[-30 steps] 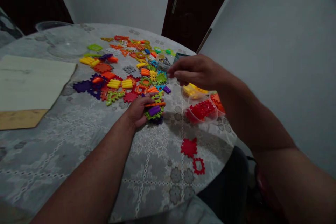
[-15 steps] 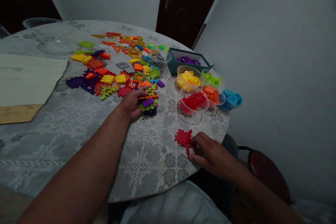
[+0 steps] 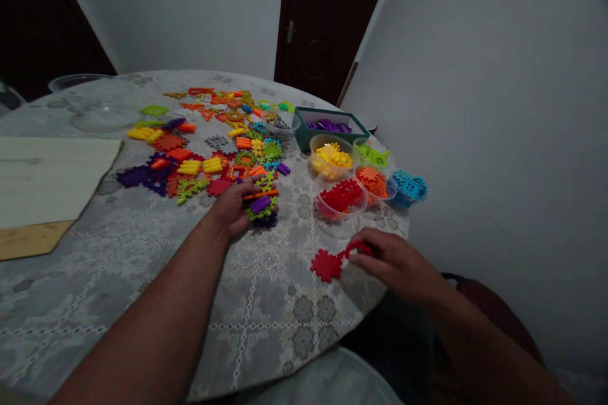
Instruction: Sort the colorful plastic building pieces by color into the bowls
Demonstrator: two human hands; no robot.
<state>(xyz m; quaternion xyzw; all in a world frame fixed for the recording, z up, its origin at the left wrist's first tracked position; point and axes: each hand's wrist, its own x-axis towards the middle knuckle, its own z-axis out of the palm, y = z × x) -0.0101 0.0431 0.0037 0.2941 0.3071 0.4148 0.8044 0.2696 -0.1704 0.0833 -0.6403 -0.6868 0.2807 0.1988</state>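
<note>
My left hand is closed around a cluster of plastic pieces in lime, orange and purple, beside the big pile. Between the fingers and thumb of my right hand is a red piece, held near the table's right edge. A red gear-shaped piece lies on the cloth just left of it; whether the two are joined is unclear. Beyond that hand stands a clear tub of red pieces.
Tubs of yellow, orange, green and blue pieces stand at the right. Behind them is a green box with purple pieces. Mixed pieces spread across the middle. A pale board lies left.
My right hand has lifted and turned the red piece, now gripped between fingers and thumb. The view has tilted up a little. My left hand still holds its cluster.
</note>
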